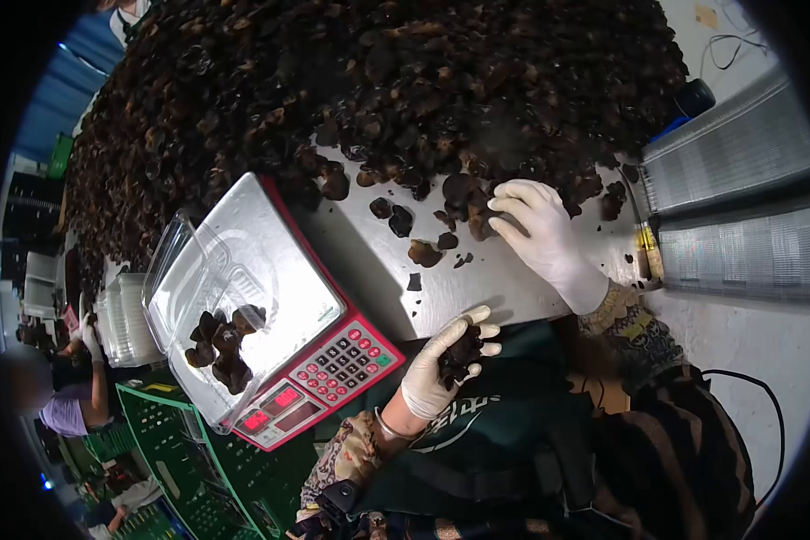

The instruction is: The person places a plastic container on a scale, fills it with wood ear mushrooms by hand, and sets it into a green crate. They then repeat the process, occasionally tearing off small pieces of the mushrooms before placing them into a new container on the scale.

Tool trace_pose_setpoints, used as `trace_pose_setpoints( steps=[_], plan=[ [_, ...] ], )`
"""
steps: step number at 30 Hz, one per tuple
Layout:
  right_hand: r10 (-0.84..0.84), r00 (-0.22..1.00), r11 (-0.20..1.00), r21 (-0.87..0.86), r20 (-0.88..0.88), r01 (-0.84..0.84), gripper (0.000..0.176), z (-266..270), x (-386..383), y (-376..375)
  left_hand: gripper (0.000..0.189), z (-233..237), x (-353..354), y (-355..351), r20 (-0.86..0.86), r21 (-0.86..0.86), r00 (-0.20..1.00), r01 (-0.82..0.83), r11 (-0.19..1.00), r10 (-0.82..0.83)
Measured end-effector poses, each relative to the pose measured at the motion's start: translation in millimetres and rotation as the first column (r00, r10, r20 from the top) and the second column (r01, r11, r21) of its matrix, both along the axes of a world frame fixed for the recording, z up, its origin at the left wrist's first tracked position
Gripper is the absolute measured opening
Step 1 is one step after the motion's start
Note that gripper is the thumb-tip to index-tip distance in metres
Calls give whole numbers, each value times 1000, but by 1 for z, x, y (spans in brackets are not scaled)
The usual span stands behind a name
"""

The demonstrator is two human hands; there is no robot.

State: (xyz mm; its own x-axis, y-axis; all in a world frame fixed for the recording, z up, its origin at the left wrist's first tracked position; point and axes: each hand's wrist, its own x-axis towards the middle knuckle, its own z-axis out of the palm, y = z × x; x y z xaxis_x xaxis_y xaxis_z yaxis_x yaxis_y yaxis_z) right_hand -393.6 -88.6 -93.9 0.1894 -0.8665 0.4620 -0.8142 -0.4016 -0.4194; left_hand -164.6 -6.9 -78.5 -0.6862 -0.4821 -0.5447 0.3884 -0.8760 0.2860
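Note:
My left hand [448, 360], in a white glove, is curled around some dark fungus pieces [462, 354] near the table's front edge. Further right, my right hand [533, 225], also gloved, has its fingers at brown fungus pieces [468, 200] at the edge of the big pile [405, 81]; whether it grips one is unclear. To the left stands a red and silver scale [288, 261] with a lit red display. A clear plastic tray [184, 315] lies tilted on its plate, with several dark fungus pieces [225, 346] in it.
Stacked clear trays [126, 319] stand left of the scale, above green crates [166, 441]. Tall stacks of clear containers [738, 144] are at the right. Loose pieces [425, 253] dot the metal table [369, 279]. A co-worker [72, 405] is at the far left.

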Motion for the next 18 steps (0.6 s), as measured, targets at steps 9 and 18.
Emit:
trace_pose_setpoints(
  steps=[9, 18],
  plan=[
    [-17, 993, 998, 65, -121, 25, 17, 2, 0, -14, 47, 2, -1, -1, 24, -17, 1000, 9, 1000, -9],
    [-66, 913, 951, 304, 402, -65, 11, -19, -5, 38, 46, -2, 0, -1, 61, -7, 998, 4, 1000, -3]
  ],
)
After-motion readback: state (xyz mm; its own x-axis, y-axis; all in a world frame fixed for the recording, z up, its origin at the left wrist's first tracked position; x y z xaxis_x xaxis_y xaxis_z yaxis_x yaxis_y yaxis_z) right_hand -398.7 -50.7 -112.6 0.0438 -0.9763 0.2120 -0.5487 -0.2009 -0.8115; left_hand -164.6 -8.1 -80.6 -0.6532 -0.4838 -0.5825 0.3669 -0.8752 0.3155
